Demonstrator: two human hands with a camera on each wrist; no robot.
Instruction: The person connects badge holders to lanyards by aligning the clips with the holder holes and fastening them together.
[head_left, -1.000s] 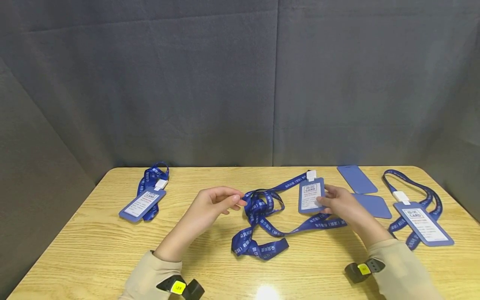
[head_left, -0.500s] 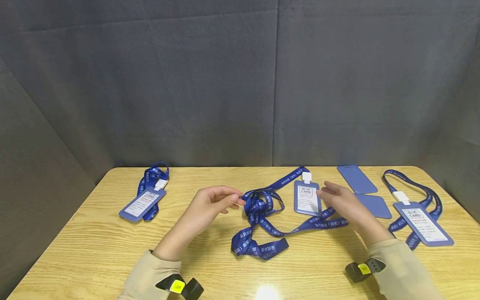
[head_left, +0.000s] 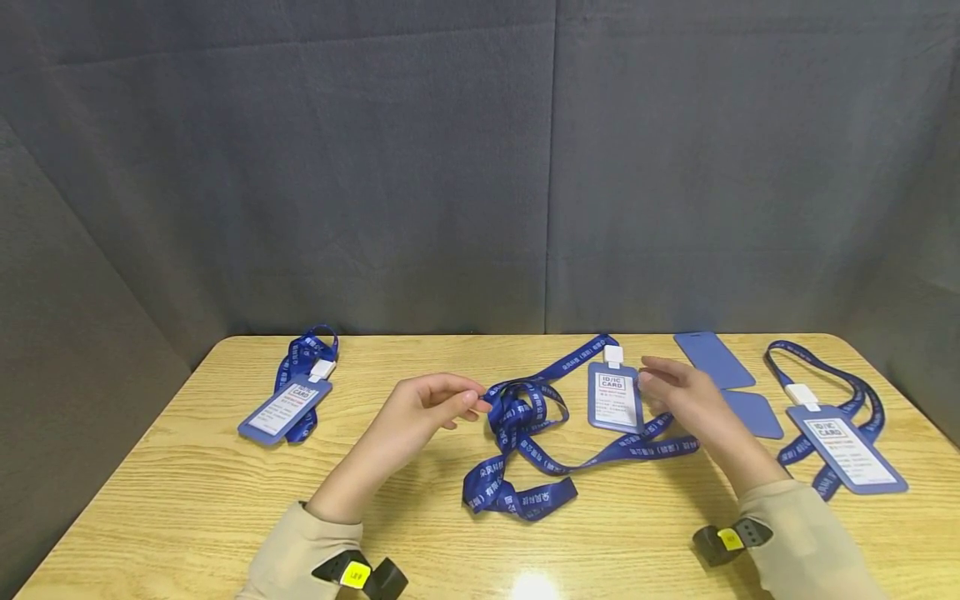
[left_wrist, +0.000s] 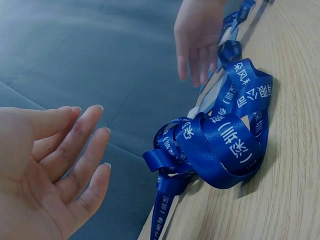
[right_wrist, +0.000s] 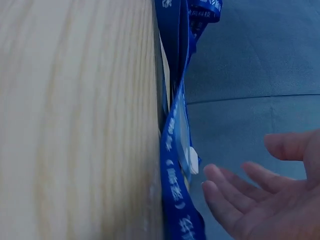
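A blue badge holder with a white card and white clip lies on the table, its printed blue lanyard tangled in loops to the left. My right hand is just right of the holder with fingers loosely bent and nothing in them; the right wrist view shows its palm bare. Left of the tangle, my left hand hangs with relaxed fingers, fingertips close to the loops in the head view. In the left wrist view those fingers are spread apart from the lanyard and hold nothing.
At the left lies another badge holder on its bunched lanyard. A third badge holder with its lanyard lies at the far right. Two plain blue cases lie behind my right hand. A grey cloth wall encloses the wooden table.
The right hand has let go of the middle badge holder, which came down flat and slightly left. That hand then drew a little away to the right. The left hand has stayed nearly still.
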